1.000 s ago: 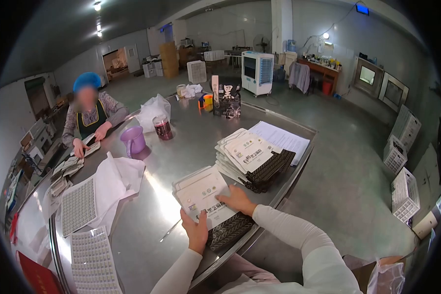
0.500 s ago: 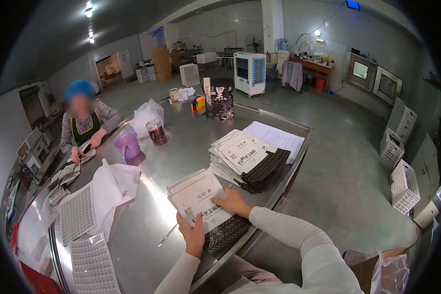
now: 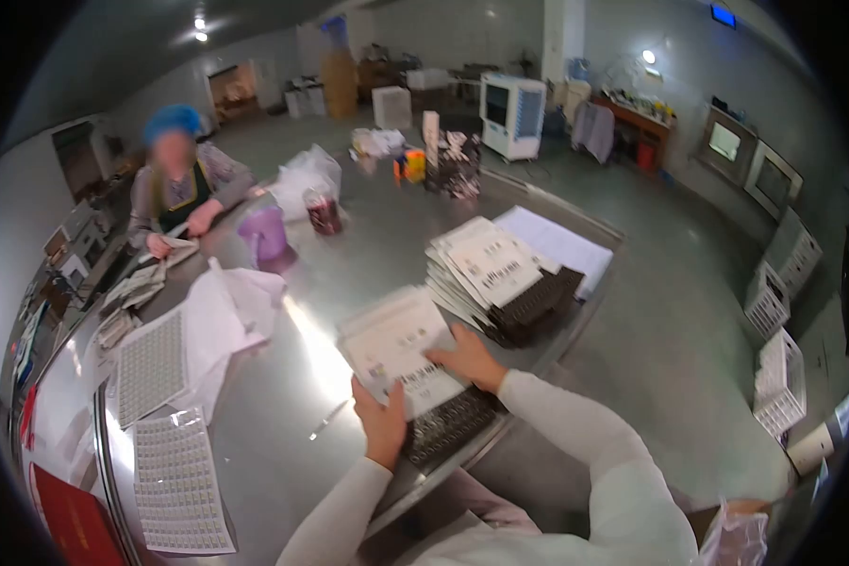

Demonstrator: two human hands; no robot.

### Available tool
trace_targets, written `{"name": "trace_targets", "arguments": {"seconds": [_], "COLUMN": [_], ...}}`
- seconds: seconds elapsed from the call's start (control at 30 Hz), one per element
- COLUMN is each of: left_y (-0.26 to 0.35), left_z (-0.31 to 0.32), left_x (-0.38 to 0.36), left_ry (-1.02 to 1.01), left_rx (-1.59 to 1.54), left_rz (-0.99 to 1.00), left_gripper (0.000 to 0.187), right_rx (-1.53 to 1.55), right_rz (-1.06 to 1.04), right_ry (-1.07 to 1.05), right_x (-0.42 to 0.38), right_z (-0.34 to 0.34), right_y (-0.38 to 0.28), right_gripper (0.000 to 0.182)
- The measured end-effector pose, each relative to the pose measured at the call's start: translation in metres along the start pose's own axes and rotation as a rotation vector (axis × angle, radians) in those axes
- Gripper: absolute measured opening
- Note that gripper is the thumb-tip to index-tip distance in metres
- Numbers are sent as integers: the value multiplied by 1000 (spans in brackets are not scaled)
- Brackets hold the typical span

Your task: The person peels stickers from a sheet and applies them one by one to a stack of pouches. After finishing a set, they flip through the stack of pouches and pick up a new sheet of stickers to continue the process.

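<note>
Between my two hands, near the front edge of the metal table, lies a stack of white printed bags [image 3: 398, 341] with dark patterned lower ends. My left hand [image 3: 381, 423] grips the stack's near left side, thumb on top. On the right side, my right hand [image 3: 470, 358] holds it with the thumb over the printed face. Behind it to the right is a second pile of the same bags [image 3: 500, 269], beside white paper sheets [image 3: 561, 247]. A thin pen-like item [image 3: 327, 421] rests left of my left hand.
Sticker sheets [image 3: 176, 481] and white wrapping [image 3: 231, 307] lie at left. Beyond stand a purple jug [image 3: 264, 236], a jar [image 3: 323, 211], a clear plastic bag [image 3: 309, 177] and a black package [image 3: 456, 165]. Across the left side sits a co-worker [image 3: 181, 184] handling bags.
The view has shifted and blurred slightly, so the table's contents appear a little further right. Both my hands stay on the same stack.
</note>
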State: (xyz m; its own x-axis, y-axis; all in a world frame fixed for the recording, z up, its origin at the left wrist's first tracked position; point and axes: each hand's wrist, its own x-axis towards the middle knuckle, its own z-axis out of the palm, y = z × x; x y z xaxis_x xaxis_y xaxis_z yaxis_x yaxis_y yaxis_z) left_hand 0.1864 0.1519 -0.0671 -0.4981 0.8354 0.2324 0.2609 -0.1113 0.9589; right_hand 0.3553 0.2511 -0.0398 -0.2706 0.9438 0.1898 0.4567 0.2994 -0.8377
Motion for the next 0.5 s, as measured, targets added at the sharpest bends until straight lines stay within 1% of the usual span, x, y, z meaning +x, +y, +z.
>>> {"name": "trace_targets", "arguments": {"seconds": [0.03, 0.1, 0.2, 0.27, 0.3, 0.33, 0.43, 0.5], "left_y": [8, 11, 14, 27, 36, 50, 60, 66], "left_z": [-2, -4, -1, 3, 2, 0, 9, 17], "left_x": [-2, -3, -4, 1, 2, 5, 14, 19], "left_ry": [-12, -16, 76, 45, 32, 6, -137, -214], "left_rx": [-82, -209, -341, -564, -673, -754, -892, -964], "left_rz": [-63, -42, -48, -126, -174, -322, -401, -501], "left_gripper": [68, 69, 71, 70, 69, 61, 48, 43], "right_rx": [-42, -67, -91, -77, -69, -73, -110, -97], "right_rz": [-46, -41, -96, -19, 22, -5, -54, -121], "right_ry": [31, 6, -37, -133, -187, -160, -123, -117], "right_x": [2, 1, -1, 0, 2, 6, 17, 24], "right_z": [1, -10, -27, -45, -51, -52, -63, -73], "right_y": [-4, -42, -80, -98, -100, -92, -79, -74], "right_gripper": [60, 60, 64, 64, 64, 64, 63, 57]}}
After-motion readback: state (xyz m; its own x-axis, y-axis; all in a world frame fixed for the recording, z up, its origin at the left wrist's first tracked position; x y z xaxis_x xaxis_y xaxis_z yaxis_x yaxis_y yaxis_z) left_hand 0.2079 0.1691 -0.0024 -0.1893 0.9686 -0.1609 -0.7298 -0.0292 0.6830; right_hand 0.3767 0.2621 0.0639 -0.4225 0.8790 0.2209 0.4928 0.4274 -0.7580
